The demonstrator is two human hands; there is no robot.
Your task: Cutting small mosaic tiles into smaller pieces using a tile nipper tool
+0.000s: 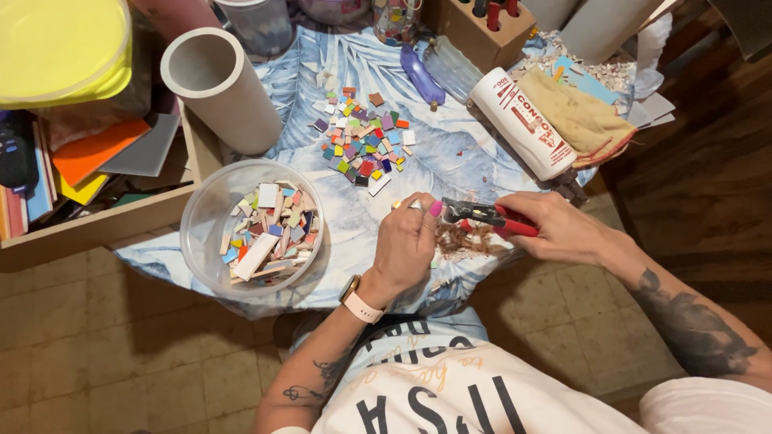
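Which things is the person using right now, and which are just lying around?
In use: left hand pinching a small piece, too hidden to identify; right hand squeezing red-handled nippers; brown chips; colourful tile pieces; bowl of tiles.

Lying about: glue bottle, grey tube, tan cloth.

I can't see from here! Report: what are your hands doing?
Right hand grips red-handled nippers. Left hand pinches something small at the jaws. Brown chips below. Nothing blocking.

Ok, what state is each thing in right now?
Red-handled tile nippers: gripped in right hand, jaws toward left hand.
Clear plastic bowl: upright, holding coloured tile pieces.
White glue bottle: lying on its side.
Grey cardboard tube: tilted, open end up.
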